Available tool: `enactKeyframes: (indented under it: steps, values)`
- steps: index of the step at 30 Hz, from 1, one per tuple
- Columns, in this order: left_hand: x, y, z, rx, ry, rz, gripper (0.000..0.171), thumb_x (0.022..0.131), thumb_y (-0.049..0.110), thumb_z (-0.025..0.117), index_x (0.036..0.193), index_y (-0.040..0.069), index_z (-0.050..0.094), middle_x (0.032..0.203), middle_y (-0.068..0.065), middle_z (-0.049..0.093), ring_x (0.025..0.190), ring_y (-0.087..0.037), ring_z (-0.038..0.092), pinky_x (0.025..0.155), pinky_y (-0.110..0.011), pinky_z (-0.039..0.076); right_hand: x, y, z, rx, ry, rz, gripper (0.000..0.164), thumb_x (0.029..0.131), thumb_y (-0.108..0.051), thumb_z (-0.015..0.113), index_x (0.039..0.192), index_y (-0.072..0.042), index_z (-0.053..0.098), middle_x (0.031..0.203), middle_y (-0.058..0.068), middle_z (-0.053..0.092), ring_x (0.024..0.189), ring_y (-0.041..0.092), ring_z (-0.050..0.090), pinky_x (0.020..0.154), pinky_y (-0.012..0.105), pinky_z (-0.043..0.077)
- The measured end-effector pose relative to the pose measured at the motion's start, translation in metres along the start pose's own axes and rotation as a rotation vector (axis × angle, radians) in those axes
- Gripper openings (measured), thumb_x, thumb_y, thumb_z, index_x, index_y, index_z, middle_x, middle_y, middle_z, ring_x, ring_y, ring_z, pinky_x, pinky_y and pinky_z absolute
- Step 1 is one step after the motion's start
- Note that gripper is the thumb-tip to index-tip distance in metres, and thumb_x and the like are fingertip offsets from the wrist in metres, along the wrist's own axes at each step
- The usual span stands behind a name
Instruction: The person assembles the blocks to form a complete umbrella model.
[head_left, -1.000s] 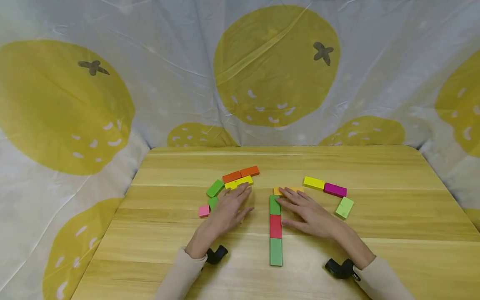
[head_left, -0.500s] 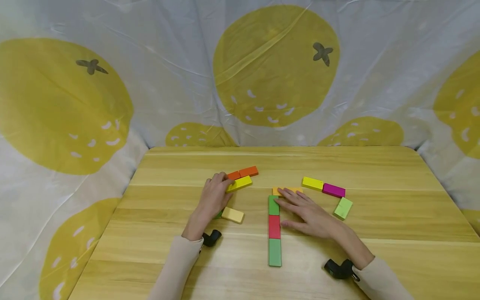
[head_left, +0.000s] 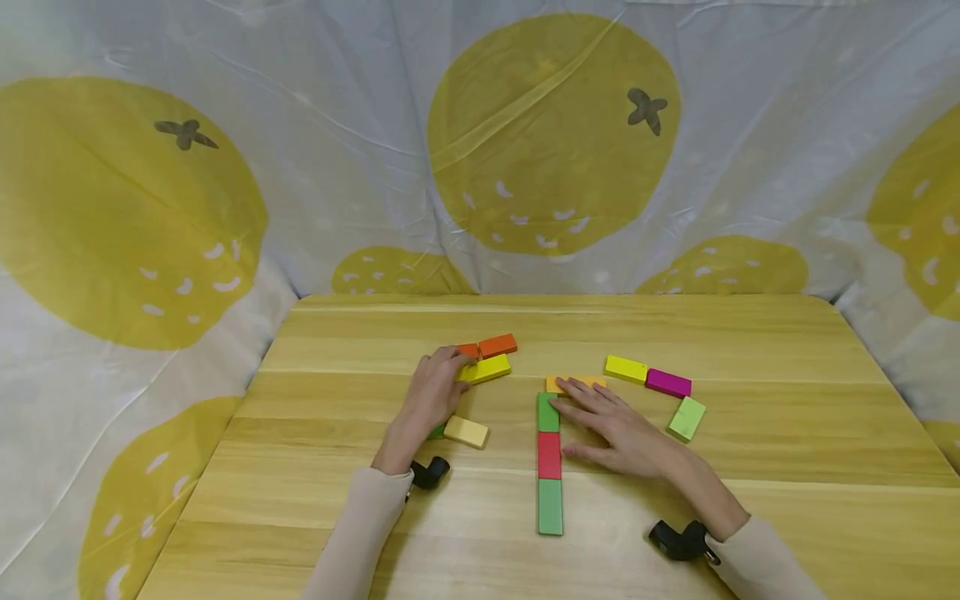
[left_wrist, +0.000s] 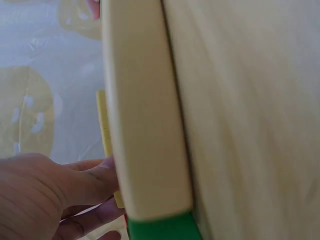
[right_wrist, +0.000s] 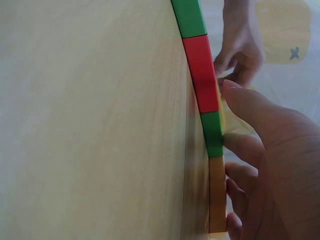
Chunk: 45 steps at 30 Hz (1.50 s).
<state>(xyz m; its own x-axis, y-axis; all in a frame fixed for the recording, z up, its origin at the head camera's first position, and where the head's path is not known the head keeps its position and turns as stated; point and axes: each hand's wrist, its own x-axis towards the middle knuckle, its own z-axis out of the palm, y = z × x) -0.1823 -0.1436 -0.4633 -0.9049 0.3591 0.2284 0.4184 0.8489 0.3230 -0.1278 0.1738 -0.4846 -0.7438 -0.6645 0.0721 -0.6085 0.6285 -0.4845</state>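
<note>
The left hand point(head_left: 431, 393) pinches the left yellow block point(head_left: 489, 367) by its left end; this block lies on the wooden table point(head_left: 622, 550) just before two orange-red blocks point(head_left: 498, 346), one partly covered by the fingers; a cream block point(head_left: 467, 432) lies nearer the person; the right hand point(head_left: 618, 427) grips nothing, its extended fingers touching the amber block point(head_left: 555, 383), beside a red block point(head_left: 549, 456).

Across the desk point(head_left: 787, 350)

A block column point(head_left: 550, 455) points at the far edge, a crosswise block point(head_left: 553, 384) behind it. Toward the right edge lies a bent row point(head_left: 668, 382). Left of the column, a short row point(head_left: 497, 346) sits behind a slanted block point(head_left: 492, 367), a lone block point(head_left: 467, 432) before both.
</note>
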Motion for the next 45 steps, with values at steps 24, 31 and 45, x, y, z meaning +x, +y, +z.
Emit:
enactKeyframes:
  steps: [24,31,45]
  values:
    - [0.012,0.033,0.009,0.004,-0.109,0.146,0.032,0.086,0.003,0.082,0.117,0.009,0.079,0.112,-0.008,0.07,0.108,-0.026,0.064,0.083,-0.039,0.046,0.001,0.0,0.001,-0.003,0.015,-0.018,0.07,0.1,-0.045,0.066,0.161,-0.021,0.041,0.173,0.007,0.025,0.159,0.032,0.027,0.127,0.058,0.018]
    - [0.013,0.034,0.012,0.014,-0.112,0.141,0.032,0.087,0.0,0.079,0.118,0.008,0.078,0.113,-0.008,0.07,0.11,-0.027,0.064,0.081,-0.037,0.045,0.001,-0.001,0.0,0.003,0.012,-0.017,0.07,0.1,-0.045,0.066,0.161,-0.021,0.041,0.173,0.006,0.025,0.159,0.031,0.026,0.127,0.057,0.018]
    - [0.012,0.033,0.013,0.03,-0.082,0.179,0.031,0.085,0.001,0.082,0.115,0.01,0.08,0.112,-0.008,0.07,0.108,-0.027,0.065,0.08,-0.036,0.043,0.001,-0.003,-0.002,0.013,0.001,0.004,0.069,0.101,-0.043,0.065,0.16,-0.02,0.041,0.173,0.006,0.025,0.16,0.03,0.025,0.127,0.057,0.018]
